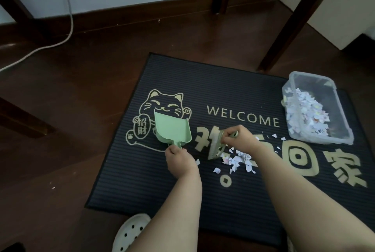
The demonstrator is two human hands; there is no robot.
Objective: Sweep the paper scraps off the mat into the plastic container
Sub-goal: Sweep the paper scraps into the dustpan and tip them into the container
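Left side first: the dustpan [172, 127] lies flat on the mat [142, 180] over the cat print. My left hand [178, 159] has its fingers curled tight round the pan's handle. The pan's mouth faces away from me, not toward the pile, and it sits well left of it. If I sweep now, paper lands against the pan's side wall or slides past, so I need to turn the mouth first. One loose scrap lies just beside the left wrist and is easy to miss. In the middle, the brush [216, 148] is motion-blurred. The right hand [239, 138] has its fingers clamped on the brush handle, with the bristles at the left edge of the scraps [238, 159]. The main pile is on the mat right under that hand, and stragglers fan out right of it toward the container. My guess is the ribbed mat will catch small bits in its grooves. A hard stroke would probably flick light paper off onto the dark floor rather than roll it along. On the right, the container [321, 141] sits at the mat's right edge, already partly filled with scraps. It looks like thin, light plastic, so I think a knock from the pan or forearm could shove or tip it. A fast pour could also send paper fluttering past the rim.
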